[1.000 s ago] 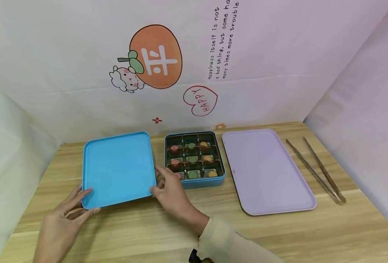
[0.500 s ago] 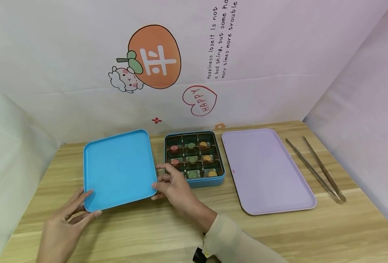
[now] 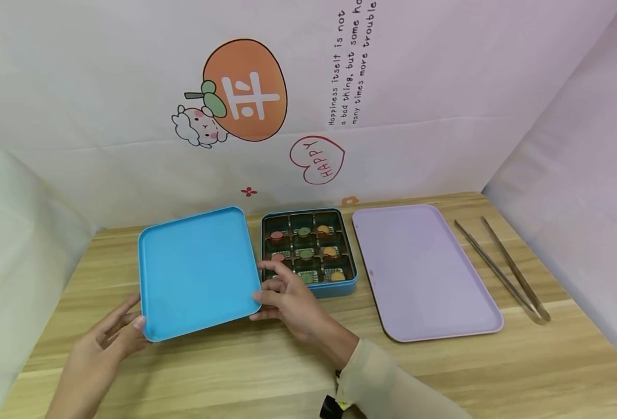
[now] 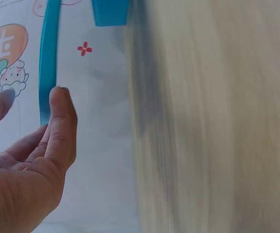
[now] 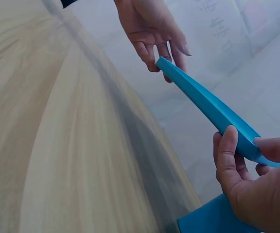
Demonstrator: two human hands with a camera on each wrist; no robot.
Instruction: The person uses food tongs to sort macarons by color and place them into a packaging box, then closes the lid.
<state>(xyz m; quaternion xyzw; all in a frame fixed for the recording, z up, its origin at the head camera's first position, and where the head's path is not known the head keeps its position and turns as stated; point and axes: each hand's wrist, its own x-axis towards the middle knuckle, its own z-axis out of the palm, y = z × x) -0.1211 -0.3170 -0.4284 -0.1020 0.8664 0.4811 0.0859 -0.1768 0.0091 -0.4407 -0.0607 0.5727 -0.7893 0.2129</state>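
A blue square lid (image 3: 198,273) with a raised rim is held tilted above the table. My right hand (image 3: 300,305) pinches its lower right corner, thumb (image 5: 276,148) on one face and fingers on the other. At the lower left corner is my left hand (image 3: 101,349); its fingers (image 4: 62,126) lie right at the edge, while its thumb (image 4: 3,104) stands apart from the lid in the left wrist view. Behind my right fingers sits an uncovered blue box (image 3: 334,289) with a divided dark insert. Its compartments hold small red, green and orange pieces (image 3: 306,254), partly hidden by my hand.
A pale purple tray (image 3: 425,273) lies to the right of the box. Beyond it, metal tongs (image 3: 514,282) rest on the wooden table (image 3: 224,372). A white printed cloth (image 3: 418,70) hangs along the back, with white cloth at both sides.
The lid has shifted slightly right, together with my right hand. My left thumb has moved from below the corner to the left edge. Box, tray and tongs stay put.
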